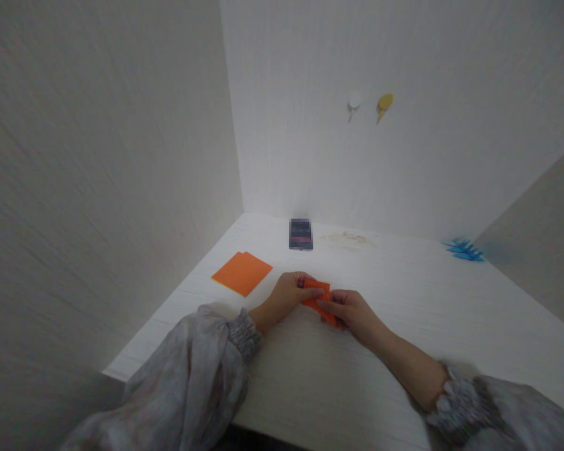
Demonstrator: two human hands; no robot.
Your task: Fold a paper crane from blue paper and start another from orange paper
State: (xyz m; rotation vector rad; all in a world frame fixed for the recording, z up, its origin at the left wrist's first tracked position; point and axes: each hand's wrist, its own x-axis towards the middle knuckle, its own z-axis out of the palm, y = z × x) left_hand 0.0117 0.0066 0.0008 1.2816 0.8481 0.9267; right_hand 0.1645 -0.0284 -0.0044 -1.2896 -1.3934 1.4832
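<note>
A small folded piece of orange paper point(328, 312) is held between both hands, just above the white table. My left hand point(292, 290) pinches its left side, thumb lying on top. From the right, my right hand point(346, 308) grips the other side with thumb and fingers; some fingertips are hidden behind the paper. Left of my left hand lies a stack of square orange paper sheets point(242, 274), with a thin yellow edge showing along its lower left side.
A dark, blurred rectangular object point(301, 234) lies near the back wall. Blue folded paper pieces point(465, 249) rest at the far right. A white hook point(354, 101) and a yellow hook point(385, 103) are on the back wall. Side panels border the white table point(395, 275).
</note>
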